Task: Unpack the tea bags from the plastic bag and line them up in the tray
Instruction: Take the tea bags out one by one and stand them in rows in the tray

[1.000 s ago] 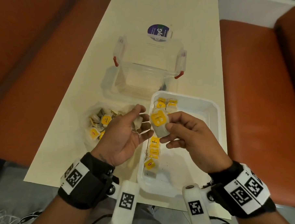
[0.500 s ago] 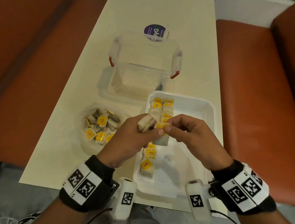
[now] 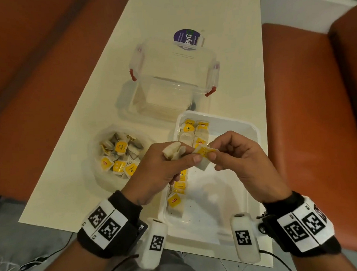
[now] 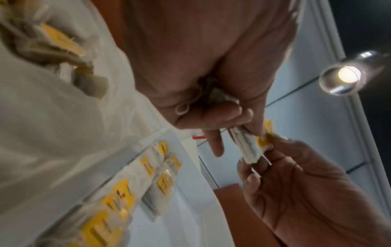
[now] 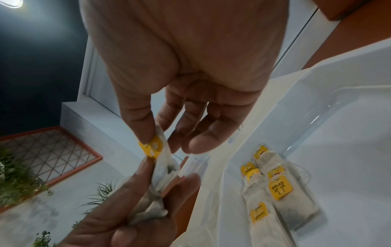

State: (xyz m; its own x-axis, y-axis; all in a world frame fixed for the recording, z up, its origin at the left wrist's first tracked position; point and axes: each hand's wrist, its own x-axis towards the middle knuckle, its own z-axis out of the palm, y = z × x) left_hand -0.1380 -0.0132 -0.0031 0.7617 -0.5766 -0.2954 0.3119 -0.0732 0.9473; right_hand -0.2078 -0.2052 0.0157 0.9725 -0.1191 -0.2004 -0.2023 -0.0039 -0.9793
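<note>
My left hand (image 3: 186, 155) curls round a crumpled tea bag (image 3: 172, 152) and its thumb presses on a second tea bag (image 3: 203, 162) with a yellow tag. My right hand (image 3: 212, 152) pinches that bag at the tag (image 5: 152, 147) between thumb and forefinger. Both hands hover above the white tray (image 3: 250, 132). A row of tea bags (image 3: 180, 184) lies along the tray's left side, with more tea bags (image 3: 194, 128) at its far end. The open plastic bag (image 3: 101, 179) with several tea bags (image 3: 119, 154) sits on the table to the left of the tray.
A clear plastic container (image 3: 175, 74) with red clips stands beyond the tray, with a purple round label (image 3: 186, 36) behind it. Orange seats (image 3: 315, 109) flank the cream table (image 3: 72, 160). The right half of the tray holds no bags.
The hands have come together: a second ago the right hand alone held the tagged bag, tag up. Now the left thumb is on it too, and the left fingers have closed on the crumpled bag.
</note>
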